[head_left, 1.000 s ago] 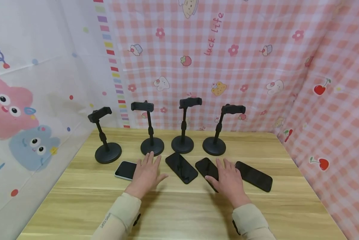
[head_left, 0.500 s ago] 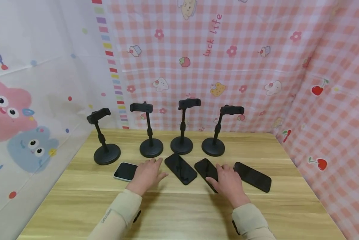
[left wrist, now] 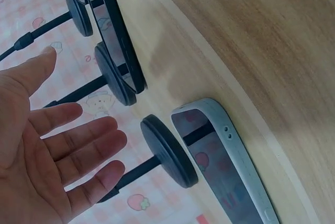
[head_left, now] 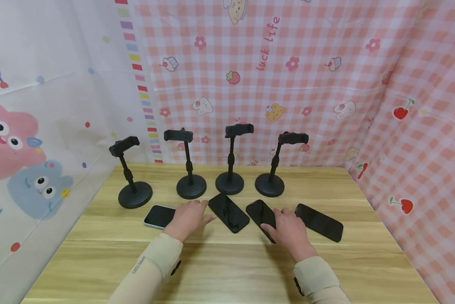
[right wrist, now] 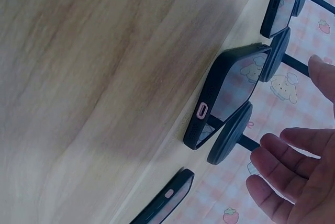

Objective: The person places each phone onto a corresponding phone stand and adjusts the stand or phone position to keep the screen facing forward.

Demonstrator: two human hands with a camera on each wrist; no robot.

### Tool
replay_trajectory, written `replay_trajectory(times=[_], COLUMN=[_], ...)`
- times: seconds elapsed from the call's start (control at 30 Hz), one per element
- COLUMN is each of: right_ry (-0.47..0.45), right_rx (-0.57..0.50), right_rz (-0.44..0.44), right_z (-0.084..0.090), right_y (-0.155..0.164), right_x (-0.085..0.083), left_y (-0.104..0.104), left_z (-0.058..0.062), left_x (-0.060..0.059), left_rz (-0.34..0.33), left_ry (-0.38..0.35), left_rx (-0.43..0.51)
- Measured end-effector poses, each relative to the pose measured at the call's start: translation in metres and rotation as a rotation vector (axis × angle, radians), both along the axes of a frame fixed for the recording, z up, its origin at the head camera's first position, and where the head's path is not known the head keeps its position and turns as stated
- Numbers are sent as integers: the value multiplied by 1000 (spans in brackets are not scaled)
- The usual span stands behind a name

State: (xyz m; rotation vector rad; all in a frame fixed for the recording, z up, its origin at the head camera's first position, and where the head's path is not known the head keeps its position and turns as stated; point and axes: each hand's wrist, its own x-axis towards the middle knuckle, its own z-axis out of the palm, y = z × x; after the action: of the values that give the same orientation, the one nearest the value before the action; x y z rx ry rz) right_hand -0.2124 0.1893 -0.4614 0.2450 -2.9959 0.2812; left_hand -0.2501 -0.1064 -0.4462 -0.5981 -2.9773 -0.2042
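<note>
My left hand [head_left: 189, 217] hovers palm down between a white-edged smartphone [head_left: 160, 216] and a black smartphone [head_left: 229, 213]. In the left wrist view the left hand [left wrist: 63, 145] has loosely bent, spread fingers with nothing in them, and the white phone [left wrist: 230, 171] lies flat apart from it. Over the right side of another black smartphone [head_left: 261, 215] is my right hand [head_left: 291, 230], covering part of it from the head camera. The right wrist view shows that hand [right wrist: 301, 174] raised off the phone [right wrist: 230, 90], its relaxed fingers holding nothing. A further black smartphone [head_left: 319, 222] lies to its right.
Several black phone stands with round bases line the back: far left [head_left: 135, 195], centre-left [head_left: 191, 187], centre-right [head_left: 229, 183] and right [head_left: 269, 185]. Their clamps hold no phones. Behind the wooden table [head_left: 227, 274] hangs a pink checked cloth [head_left: 220, 50].
My left hand has drawn back a little, its outstretched fingers now bent down. The right hand's fingers have bent slightly too. All phones and stands keep their places.
</note>
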Motion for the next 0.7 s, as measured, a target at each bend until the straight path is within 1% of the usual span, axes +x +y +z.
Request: replay_trajectory(times=[0.2,0.3,0.57,0.7], right_ry=[-17,-21,-31,-52], right_rx=[16,29,38,41], right_rz=[-1,-6,-9,-6], right_z=[-4,-4,-1,1], right_y=[1,2,3,2], right_x=[3,2,-2,-3], left_y=[3,5,9,11], left_z=[-2,-3,-3,-3], left_x=[-3,-6,-13,-16], left_rz=[33,39,27,36], left_ry=[-85,-104,-110,-127], left_rx=[-25,-26,-44,-51])
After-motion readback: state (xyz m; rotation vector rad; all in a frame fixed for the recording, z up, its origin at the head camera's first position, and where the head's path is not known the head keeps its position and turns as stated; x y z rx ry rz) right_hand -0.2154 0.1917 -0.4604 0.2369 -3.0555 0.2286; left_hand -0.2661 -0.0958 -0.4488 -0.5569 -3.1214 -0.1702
